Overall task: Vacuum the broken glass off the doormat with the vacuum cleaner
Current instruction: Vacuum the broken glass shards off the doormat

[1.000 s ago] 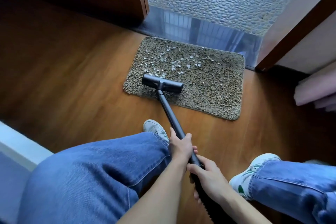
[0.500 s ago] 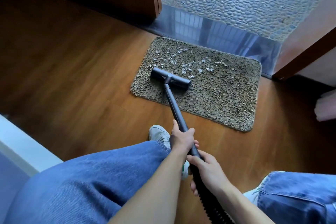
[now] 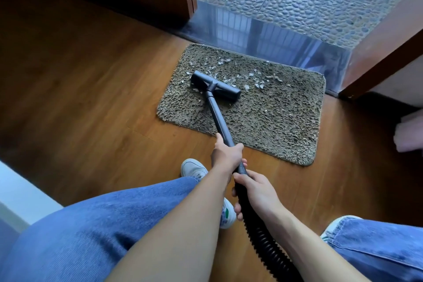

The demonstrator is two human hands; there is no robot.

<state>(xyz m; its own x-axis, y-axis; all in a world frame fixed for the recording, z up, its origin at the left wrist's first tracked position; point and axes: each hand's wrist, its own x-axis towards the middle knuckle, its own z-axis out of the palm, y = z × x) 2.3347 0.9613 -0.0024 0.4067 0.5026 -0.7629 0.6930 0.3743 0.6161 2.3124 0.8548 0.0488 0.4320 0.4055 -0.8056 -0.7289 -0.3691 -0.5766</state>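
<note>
Am gripping stiff wand [image 3: 217,117]: left hand [image 3: 226,155] curled round it, right hand [image 3: 256,190] just behind, wrapping hose [image 3: 263,236] end. Am seeing nozzle [image 3: 216,86] resting on doormat [image 3: 274,126] ahead of hands, among glass [image 3: 251,75]. Judging glass light, sharp.

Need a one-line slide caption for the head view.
Left hand grips the vacuum wand, right hand the top of its hose; nozzle sits on the doormat among scattered glass shards.

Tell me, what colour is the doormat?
The doormat is a shaggy olive-brown, shown best in the head view.
</note>
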